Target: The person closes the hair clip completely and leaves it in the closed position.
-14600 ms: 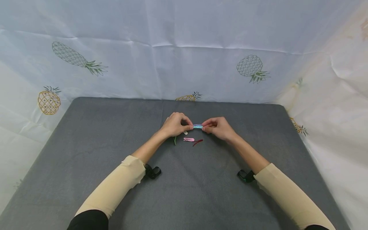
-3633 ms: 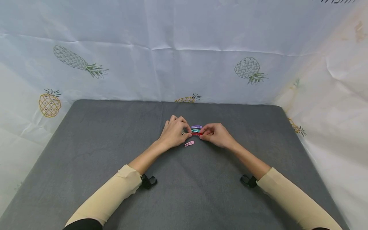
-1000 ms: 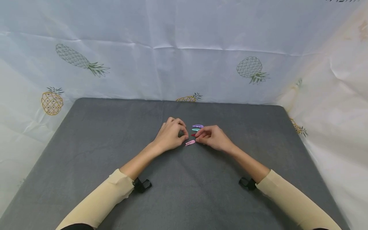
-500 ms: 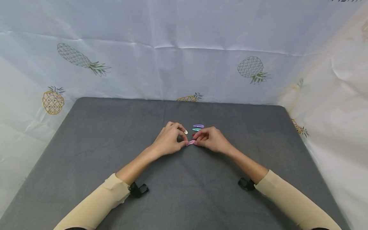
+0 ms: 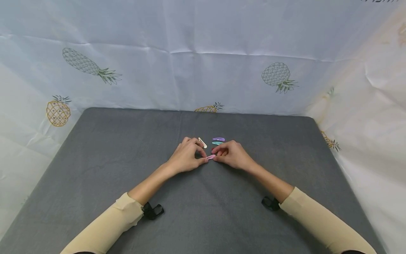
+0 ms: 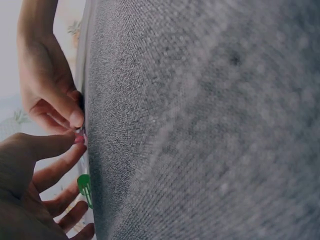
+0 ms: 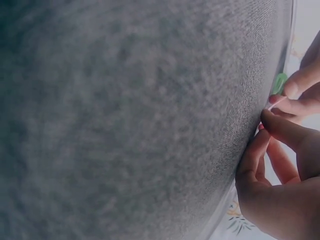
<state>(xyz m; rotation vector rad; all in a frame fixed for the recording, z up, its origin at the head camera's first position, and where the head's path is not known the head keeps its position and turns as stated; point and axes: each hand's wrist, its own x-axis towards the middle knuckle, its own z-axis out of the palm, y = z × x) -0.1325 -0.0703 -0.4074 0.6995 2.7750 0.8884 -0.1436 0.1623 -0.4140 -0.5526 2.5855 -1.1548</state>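
Note:
A pink snap hair clip (image 5: 210, 157) lies between my two hands, low at the grey tabletop. My left hand (image 5: 185, 155) pinches its left end between thumb and finger. At the other end, my right hand (image 5: 234, 154) grips the clip with thumb and fingertips. Just beyond it, a red hair clip (image 5: 212, 149) is mostly covered by the right fingers. Farther back lie a teal hair clip (image 5: 217, 143) and a purple one (image 5: 218, 139), roughly parallel. A cream hair clip (image 5: 202, 143) slants beside the left fingertips. The left wrist view shows a green hair clip (image 6: 85, 189) near the left fingers.
The grey cloth-covered table (image 5: 203, 211) runs back to a hanging white sheet (image 5: 177, 81) with pineapple prints. Black straps (image 5: 153, 211) show at both wrists, below cream sleeves (image 5: 104, 222).
Earlier both hands were at the purple and teal clips, then at the red one. During the last second they came nearer and took the pink clip, turning it slightly; the cream clip is uncovered.

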